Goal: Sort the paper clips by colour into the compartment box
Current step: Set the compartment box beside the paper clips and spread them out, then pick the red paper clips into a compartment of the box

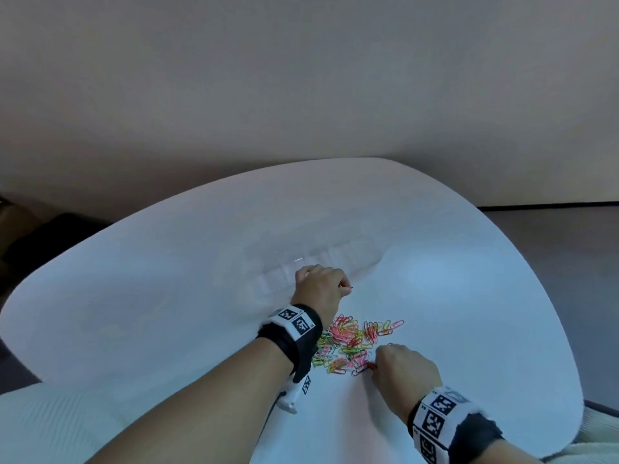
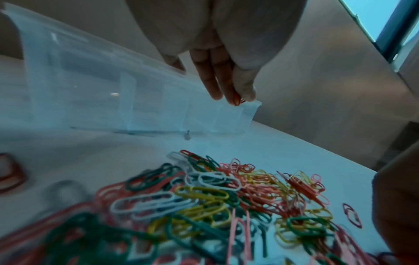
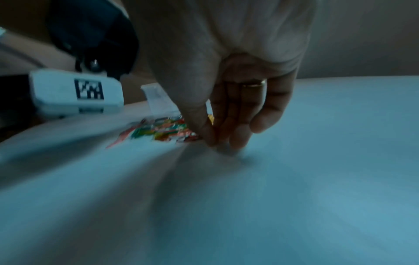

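Observation:
A heap of paper clips [image 1: 351, 343] in red, pink, yellow, green and white lies on the white table. Behind it stands the clear compartment box [image 1: 311, 259], its cells faint in the head view. My left hand [image 1: 346, 286] hovers at the box's near wall and pinches one red paper clip [image 2: 237, 101] between thumb and fingers, above the box's [image 2: 90, 93] right end. My right hand [image 1: 373, 363] is down at the heap's near right edge, thumb and fingertips [image 3: 235, 141] closed together on a red clip [image 1: 370, 365]. The right wrist view is blurred.
The round table [image 1: 167, 296] curves away on both sides, with floor beyond. One dark red clip [image 2: 352, 215] lies apart to the right of the heap [image 2: 204, 206], and another clip [image 2: 11, 172] sits far left. The left wrist's camera unit [image 3: 75, 93] hangs near the right hand.

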Tool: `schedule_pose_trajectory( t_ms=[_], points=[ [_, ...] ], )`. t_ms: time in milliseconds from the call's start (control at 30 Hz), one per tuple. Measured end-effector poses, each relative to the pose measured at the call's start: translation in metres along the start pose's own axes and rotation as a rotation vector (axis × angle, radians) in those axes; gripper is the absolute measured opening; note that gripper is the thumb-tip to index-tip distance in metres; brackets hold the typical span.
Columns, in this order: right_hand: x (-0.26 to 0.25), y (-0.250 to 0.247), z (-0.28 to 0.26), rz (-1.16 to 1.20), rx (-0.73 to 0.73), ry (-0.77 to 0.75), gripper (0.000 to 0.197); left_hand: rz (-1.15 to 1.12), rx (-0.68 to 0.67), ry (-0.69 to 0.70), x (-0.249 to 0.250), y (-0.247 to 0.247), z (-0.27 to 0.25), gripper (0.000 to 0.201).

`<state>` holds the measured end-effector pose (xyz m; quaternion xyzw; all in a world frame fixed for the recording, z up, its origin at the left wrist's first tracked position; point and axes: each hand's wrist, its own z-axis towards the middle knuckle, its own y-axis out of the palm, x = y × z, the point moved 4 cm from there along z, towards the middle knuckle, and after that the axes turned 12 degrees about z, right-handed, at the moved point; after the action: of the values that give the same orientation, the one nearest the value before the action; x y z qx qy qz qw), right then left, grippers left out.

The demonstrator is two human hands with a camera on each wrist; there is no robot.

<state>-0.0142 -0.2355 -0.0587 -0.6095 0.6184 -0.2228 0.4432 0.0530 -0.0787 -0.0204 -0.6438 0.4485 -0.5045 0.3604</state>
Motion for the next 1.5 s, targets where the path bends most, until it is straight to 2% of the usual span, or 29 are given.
schedule_pose_trajectory(
  t_ms=[167,333,567,633,700,767,833,900,967,1100,1200,1267,1400,1500],
  points=[
    [0.003,-0.013,0.012,0.115,-0.053,0.142,0.020,-0.071,-0.031,0.070,0.002,0.001,0.015,0.017],
    [0.010,-0.007,0.022,0.190,-0.159,0.233,0.031,0.058,-0.170,0.252,-0.009,0.005,0.004,0.019],
    [0.014,-0.014,0.011,0.184,-0.270,0.151,0.025,0.199,-0.302,0.497,-0.016,0.009,-0.037,0.018],
    [0.015,-0.031,0.004,0.250,-0.320,0.121,0.016,0.220,-0.352,0.535,-0.016,0.009,-0.048,0.016],
    [0.012,-0.053,-0.001,0.379,-0.321,0.077,0.013,0.210,-0.330,0.551,-0.015,0.003,-0.055,0.014],
    [0.010,-0.076,0.002,0.576,-0.214,0.055,0.015,0.094,-0.179,0.475,-0.011,-0.011,-0.052,0.010],
    [0.013,-0.093,0.011,0.776,-0.081,0.070,0.014,-0.274,-0.078,0.219,-0.010,-0.025,-0.044,0.004],
    [0.019,-0.102,0.022,0.915,0.010,0.101,0.012,-0.606,-0.072,0.007,-0.005,-0.028,-0.035,0.005],
    [0.023,-0.104,0.030,0.984,0.066,0.132,0.011,-0.735,-0.089,-0.077,0.001,-0.023,-0.027,0.005],
    [0.031,-0.104,0.041,0.955,0.117,0.175,0.010,-0.804,-0.050,-0.188,0.009,-0.005,-0.019,0.007],
    [0.034,-0.101,0.047,0.780,0.153,0.164,0.009,-0.792,0.002,-0.253,0.017,0.008,-0.015,0.011],
    [0.035,-0.099,0.050,0.637,0.160,0.150,0.010,-0.752,0.034,-0.276,0.024,0.014,-0.010,0.012],
    [0.038,-0.101,0.048,0.556,0.194,0.133,0.031,-0.632,0.058,-0.326,0.036,0.021,0.001,0.012],
    [0.045,-0.110,0.044,0.576,0.258,0.106,0.025,-0.525,0.040,-0.316,0.045,0.022,0.007,0.007]
  ],
)
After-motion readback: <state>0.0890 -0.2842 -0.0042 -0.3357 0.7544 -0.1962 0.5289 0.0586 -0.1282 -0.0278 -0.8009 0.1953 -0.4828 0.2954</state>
